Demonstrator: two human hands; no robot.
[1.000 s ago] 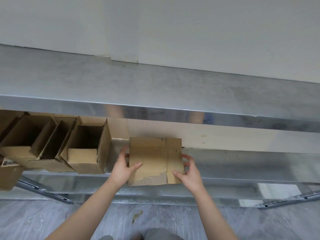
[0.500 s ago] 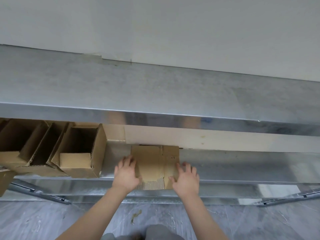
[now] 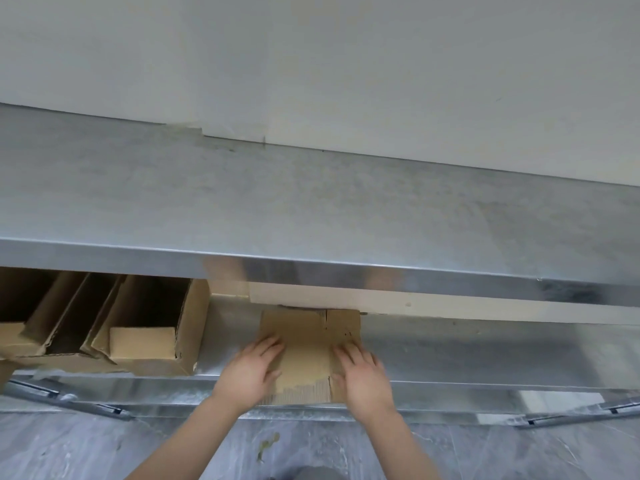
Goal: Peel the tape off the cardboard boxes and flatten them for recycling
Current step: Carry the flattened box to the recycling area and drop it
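On the lower shelf, both hands press a flattened box down.

The left hand [image 3: 251, 370] and right hand [image 3: 362, 374] lie palm-down, fingers spread, on the near corners of the box [image 3: 304, 344]; a second ago they held its side edges with the panel raised toward the camera. Now it lies flat on the shelf [image 3: 485, 351], its far edge tucked under the worktop [image 3: 311, 209], so this one looks done. Open boxes [image 3: 152, 327] stand just to the left, not yet flattened.

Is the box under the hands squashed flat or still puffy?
Flat. The cardboard box lies as a thin sheet on the lower shelf, both palms on top.
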